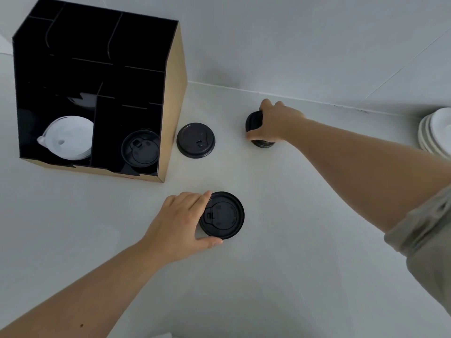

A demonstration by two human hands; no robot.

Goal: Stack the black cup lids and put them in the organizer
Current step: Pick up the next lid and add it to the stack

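Note:
A black organizer point(170, 98) with cardboard sides stands at the upper left of the white counter. Its lower right compartment holds black lids point(140, 148); the lower left one holds white lids point(70, 136). A single black lid point(195, 139) lies on the counter just right of the organizer. My left hand point(180, 223) grips the left rim of a black lid point(225, 215) lying near the middle. Farther back, my right hand point(273, 123) is closed over a small stack of black lids point(253, 121), covering most of it.
A stack of white plates point(436, 132) sits at the right edge of the counter. The wall meets the counter just behind my right hand. A white object pokes in at the bottom edge point(163, 335).

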